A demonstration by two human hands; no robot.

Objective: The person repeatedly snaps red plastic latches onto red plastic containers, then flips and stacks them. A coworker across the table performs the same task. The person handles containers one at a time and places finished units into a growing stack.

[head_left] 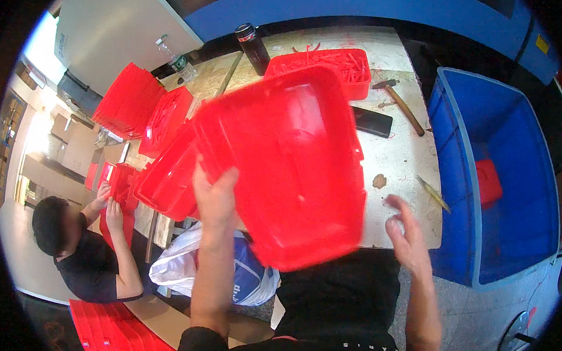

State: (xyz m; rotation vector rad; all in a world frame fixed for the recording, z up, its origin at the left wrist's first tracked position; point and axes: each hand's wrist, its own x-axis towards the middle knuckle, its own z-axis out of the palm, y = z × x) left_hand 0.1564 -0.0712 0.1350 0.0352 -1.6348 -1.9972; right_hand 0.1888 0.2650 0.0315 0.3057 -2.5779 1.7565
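A large red plastic tub [294, 170] is held up tilted in front of me over the table. My left hand [215, 194] grips it by its left edge, the thumb showing and the other fingers partly hidden. To the right of the tub is my right hand [410, 239], touching nothing, its fingers apart and slightly bent, a little blurred. Another red tub [166, 179] lies just left of the held one, partly covered by it.
On the wooden table [399, 162] lie a hammer [406, 108], a black phone [373, 122], a knife-like tool [434, 194] and a red tray of scraps [355, 90]. A dark flask [252, 50] stands behind. Right is a blue bin [522, 188]; left, a co-worker [92, 261] handles a red piece.
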